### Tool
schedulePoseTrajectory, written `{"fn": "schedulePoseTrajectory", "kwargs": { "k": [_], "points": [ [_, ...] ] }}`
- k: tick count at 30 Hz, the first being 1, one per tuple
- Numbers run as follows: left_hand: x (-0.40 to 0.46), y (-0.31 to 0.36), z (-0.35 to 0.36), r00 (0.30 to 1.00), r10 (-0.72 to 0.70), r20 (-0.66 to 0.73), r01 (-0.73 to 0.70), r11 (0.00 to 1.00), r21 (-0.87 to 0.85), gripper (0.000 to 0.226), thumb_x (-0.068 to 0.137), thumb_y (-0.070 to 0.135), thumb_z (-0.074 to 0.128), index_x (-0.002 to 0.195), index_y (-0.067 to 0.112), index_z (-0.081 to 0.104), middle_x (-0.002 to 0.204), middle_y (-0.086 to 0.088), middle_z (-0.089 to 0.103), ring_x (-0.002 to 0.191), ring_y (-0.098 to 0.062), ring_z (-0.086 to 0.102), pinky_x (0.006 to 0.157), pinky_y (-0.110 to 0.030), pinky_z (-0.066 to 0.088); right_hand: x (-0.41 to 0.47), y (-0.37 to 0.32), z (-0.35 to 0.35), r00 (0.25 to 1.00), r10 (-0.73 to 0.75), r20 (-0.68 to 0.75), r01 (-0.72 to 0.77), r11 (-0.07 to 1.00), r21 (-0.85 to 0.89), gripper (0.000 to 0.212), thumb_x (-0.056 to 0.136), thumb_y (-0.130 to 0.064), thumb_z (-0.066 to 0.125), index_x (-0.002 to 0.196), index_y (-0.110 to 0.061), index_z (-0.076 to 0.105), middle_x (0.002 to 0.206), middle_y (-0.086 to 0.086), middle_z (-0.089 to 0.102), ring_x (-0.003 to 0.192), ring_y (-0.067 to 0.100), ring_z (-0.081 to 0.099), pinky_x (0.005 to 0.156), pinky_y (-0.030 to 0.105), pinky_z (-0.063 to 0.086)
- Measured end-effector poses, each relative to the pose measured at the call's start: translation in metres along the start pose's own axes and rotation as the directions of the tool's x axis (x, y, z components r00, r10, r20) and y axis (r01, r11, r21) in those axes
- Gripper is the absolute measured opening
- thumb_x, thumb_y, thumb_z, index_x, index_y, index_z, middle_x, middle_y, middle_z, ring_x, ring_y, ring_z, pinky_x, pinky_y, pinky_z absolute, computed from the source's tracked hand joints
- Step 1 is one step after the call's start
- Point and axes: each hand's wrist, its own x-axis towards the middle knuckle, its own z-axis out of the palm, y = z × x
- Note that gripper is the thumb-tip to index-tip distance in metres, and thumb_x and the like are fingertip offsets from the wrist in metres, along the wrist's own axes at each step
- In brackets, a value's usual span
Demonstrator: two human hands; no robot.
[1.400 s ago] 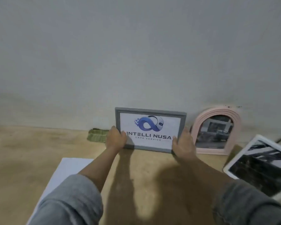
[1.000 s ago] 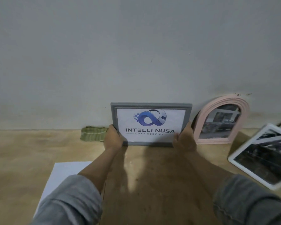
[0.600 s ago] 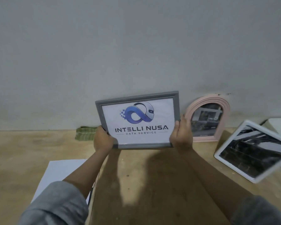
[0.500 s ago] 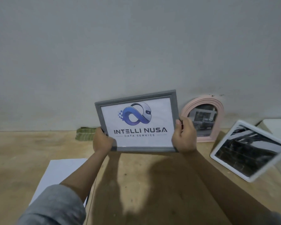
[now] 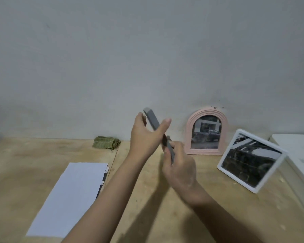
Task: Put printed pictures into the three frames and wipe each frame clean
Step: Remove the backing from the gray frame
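Head view: the grey picture frame (image 5: pixel 154 122) is held in the air above the wooden worktop (image 5: pixel 16 160), turned edge-on to the camera, so none of its printed face or lettering can be read. Its long axis runs diagonally, upper end tilted left toward the wall, lower end toward the person. The left hand (image 5: pixel 145 135) holds the upper part, thumb on one side and fingers on the other; the right hand (image 5: pixel 180 165) grips the lower end with curled fingers.

Just right of the hands, a pink arched frame (image 5: pixel 206 132) stands upright against the wall with a dark photo of vehicles inside. Further right, a white rectangular frame (image 5: pixel 249 159) leans tilted, showing a black-and-white print. A folded green cloth (image 5: pixel 105 142) lies by the wall, left of the hands. A stack of white paper sheets (image 5: pixel 72 195) lies flat at front left.
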Motion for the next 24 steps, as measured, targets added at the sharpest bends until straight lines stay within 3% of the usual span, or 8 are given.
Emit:
{"fn": "schedulePoseTrajectory", "kwargs": {
  "k": [4,6,8,11,13,18,21,24],
  "points": [
    [-0.017,0.009,0.005,0.987,0.033,-0.157,-0.020,0.996,0.083,0.048,0.091,0.014,0.052,0.136,0.002,0.039,0.096,-0.015,0.062,0.066,-0.004,0.056,0.052,-0.007,0.039,-0.019,-0.007,0.003,0.999,-0.047,-0.026,0.046,0.999,-0.025,0.019,0.084,-0.022,0.043,0.102,-0.017,0.046,0.063,0.007,0.065,0.049,0.025,0.061,0.043,0.026,0.040],
    [-0.025,0.011,0.002,0.972,0.059,-0.227,-0.054,0.998,0.029,0.047,0.095,0.014,0.046,0.141,0.009,0.036,0.110,-0.021,0.062,0.084,-0.021,0.061,0.065,-0.017,0.045,-0.025,-0.010,0.001,0.996,-0.090,0.017,0.089,0.994,0.061,0.021,0.087,-0.023,0.044,0.106,-0.017,0.049,0.077,0.008,0.070,0.063,0.024,0.066,0.052,0.022,0.042],
    [-0.027,0.012,-0.005,0.951,0.139,-0.278,-0.138,0.990,0.023,0.039,0.097,0.015,0.047,0.135,0.012,0.045,0.115,-0.014,0.063,0.095,-0.023,0.062,0.080,-0.030,0.050,-0.027,-0.005,0.001,0.990,-0.082,0.116,0.060,0.982,0.180,0.035,0.093,-0.032,0.041,0.121,-0.016,0.052,0.115,0.005,0.066,0.102,0.013,0.063,0.079,0.018,0.044],
    [-0.027,0.012,-0.028,0.942,0.234,-0.243,-0.244,0.970,-0.014,0.026,0.096,0.012,0.050,0.120,0.016,0.058,0.097,0.012,0.063,0.075,0.007,0.059,0.071,-0.019,0.047,-0.024,0.026,-0.001,0.960,0.216,0.179,-0.257,0.932,0.255,0.053,0.092,-0.043,0.038,0.134,-0.012,0.047,0.138,0.001,0.049,0.127,0.007,0.042,0.104,0.022,0.032],
    [-0.023,0.011,-0.048,0.949,0.225,-0.219,-0.252,0.962,-0.104,0.023,0.091,0.018,0.053,0.113,0.019,0.062,0.106,0.010,0.067,0.094,0.000,0.064,0.087,-0.027,0.051,-0.018,0.055,-0.001,0.878,0.446,0.174,-0.474,0.862,0.182,0.051,0.094,-0.040,0.040,0.137,-0.013,0.042,0.139,0.005,0.047,0.130,0.019,0.042,0.107,0.035,0.033],
    [-0.009,0.004,-0.083,0.989,0.133,-0.063,-0.147,0.893,-0.425,0.031,0.083,0.016,0.054,0.111,0.007,0.063,0.108,-0.004,0.072,0.099,-0.022,0.067,0.083,-0.034,0.055,0.003,0.095,-0.006,0.687,0.695,0.212,-0.721,0.688,0.078,0.045,0.100,-0.039,0.031,0.140,-0.018,0.038,0.136,0.003,0.050,0.125,0.026,0.045,0.103,0.042,0.037],
    [-0.002,-0.002,-0.087,0.994,0.106,0.034,-0.074,0.858,-0.508,0.036,0.083,0.013,0.053,0.116,0.000,0.057,0.111,-0.011,0.070,0.101,-0.026,0.066,0.082,-0.035,0.055,0.014,0.102,-0.013,0.667,0.724,0.179,-0.745,0.650,0.148,0.032,0.102,-0.028,0.027,0.092,-0.010,0.052,0.083,0.003,0.054,0.083,0.024,0.050,0.065,0.034,0.036],
    [0.007,-0.010,-0.089,0.997,0.076,0.021,-0.057,0.877,-0.478,0.023,0.089,0.008,0.054,0.110,0.002,0.061,0.100,-0.010,0.073,0.092,-0.024,0.069,0.079,-0.032,0.055,0.013,0.112,-0.020,0.671,0.725,0.154,-0.741,0.659,0.129,0.031,0.100,-0.019,0.030,0.074,-0.012,0.046,0.069,0.001,0.047,0.067,0.020,0.045,0.054,0.030,0.030]
  ]
}}
